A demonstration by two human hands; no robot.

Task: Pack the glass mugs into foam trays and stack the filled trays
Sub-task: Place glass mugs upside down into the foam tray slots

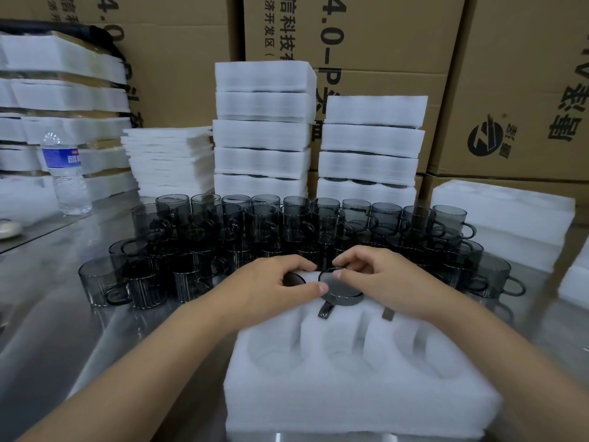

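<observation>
While both hands sit at the back row of the foam tray (350, 393), loose grey mugs (287, 224) crowd the table just beyond it, several rows deep, handles mostly to the right. They stand between the tray and everything behind.

Behind them:
- Two stacks of filled trays (264, 129), the left one taller.
- A lower pile of flat foam sheets (169, 161) to their left.
- A water bottle (65, 173), upright, further left.
- Empty foam trays (503, 212) piled at right.
- More foam stacks (63, 90) at far left.

Hands:
- Right hand (382, 279): thumb and forefinger pinch the rim of the middle mug (342, 293). It sits in the back-centre pocket, handle in its slot toward the camera.
- Left hand (271, 282): fingers curl over the back-left mug (293, 279), mostly hidden beneath. The thumb tip touches the middle mug's rim.
- A third handle (387, 314) shows in the back-right slot; its mug is hidden by the right wrist.
- The front three pockets show bare foam.

Surface: steel table (63, 330), dull reflections of mugs and arms. Cardboard boxes (382, 43) with printed lettering wall off the back.
</observation>
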